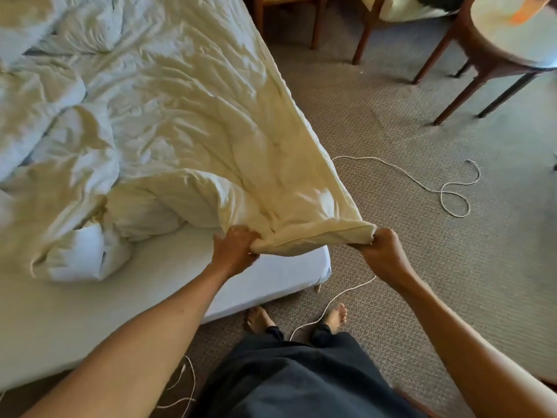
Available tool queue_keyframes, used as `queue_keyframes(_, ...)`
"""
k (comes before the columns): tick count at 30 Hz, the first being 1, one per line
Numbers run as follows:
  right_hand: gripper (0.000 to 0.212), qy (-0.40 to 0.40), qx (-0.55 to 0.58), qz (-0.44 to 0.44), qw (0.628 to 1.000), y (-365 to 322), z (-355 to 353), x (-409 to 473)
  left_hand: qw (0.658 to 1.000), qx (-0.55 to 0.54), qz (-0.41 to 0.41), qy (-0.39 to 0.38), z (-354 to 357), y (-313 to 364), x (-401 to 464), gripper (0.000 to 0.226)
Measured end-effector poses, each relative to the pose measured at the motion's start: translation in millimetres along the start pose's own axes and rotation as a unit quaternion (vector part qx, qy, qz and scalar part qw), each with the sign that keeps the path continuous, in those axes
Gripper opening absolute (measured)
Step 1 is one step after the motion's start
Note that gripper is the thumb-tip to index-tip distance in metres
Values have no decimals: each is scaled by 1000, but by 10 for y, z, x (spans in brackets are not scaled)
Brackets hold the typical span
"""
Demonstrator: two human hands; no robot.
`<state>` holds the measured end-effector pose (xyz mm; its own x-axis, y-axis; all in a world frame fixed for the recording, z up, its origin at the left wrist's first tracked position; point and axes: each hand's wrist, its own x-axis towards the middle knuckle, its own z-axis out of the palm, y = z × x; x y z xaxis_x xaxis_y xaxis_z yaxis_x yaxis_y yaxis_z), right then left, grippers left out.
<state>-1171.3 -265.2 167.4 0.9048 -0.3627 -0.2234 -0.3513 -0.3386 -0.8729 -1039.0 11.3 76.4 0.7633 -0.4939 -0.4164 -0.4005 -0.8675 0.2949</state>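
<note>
Cream duvet: the duvet [187, 122] is soft, puffy and heavily creased. It lies heaped across the bed [75, 321], with its near edge lifted off the mattress at the foot corner.
Handling: I judge it light for its bulk, limp and in no way fragile. It will sag between two holds and drag on the sheet rather than slide freely. The smooth cover could slip out of a thin pinch.
Where to hold: I'd take the hem, one hold at the outer corner and one further along the same edge. Each hold should gather a good bunch of fabric and filling.
Left hand: my left hand [236, 248] has its fingers curled tight round a gathered bunch of the edge, above the mattress corner.
Right hand: my right hand [382, 251] is clamped on the outer corner of the hem, out over the carpet [422, 282] beside the bed.
Rolled lump: a thick wad of the duvet sits folded under itself to the left. I expect it to resist a straight pull.
Cable: a white cable [422, 182] loops on the carpet just right of the bed, and another length runs between the bare feet [259, 319]. I see this as a trip risk when stepping back.
Furniture: the round table [494, 52] and the chair legs [364, 34] stand well apart at the top right, out of the way unless the duvet is flung wide.
</note>
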Motion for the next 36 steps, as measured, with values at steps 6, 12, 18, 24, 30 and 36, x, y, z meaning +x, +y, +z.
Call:
queue_keyframes(6, 24, 32, -68, 122, 990, 639, -489, -180, 989, -97, -12, 111, -482, -248, -86, 22)
queue_keyframes(12, 80, -181, -325, 92, 924, 931, -153, -619, 997, -77, 19, -22, 153, 590, -952, 23)
queue_keyframes(18, 102, -223, -315, -15, 922, 733, 820, -801, 998, -51, 17, 24, 213, 1261, -1096, 29)
queue_keyframes(24, 19, -78, -301, -66, 948, 420, 719, -690, 992, -95, 39, 69, 263, 1046, -1098, 25)
queue_keyframes(30, 30, -14, -164, -153, 974, 375, 323, -820, 985, -28, -132, 109, 615, 493, -1050, 51)
queue_keyframes(36, 47, -11, -186, -155, 970, 450, 252, -893, 966, -130, -176, 137, 736, 276, -1054, 40)
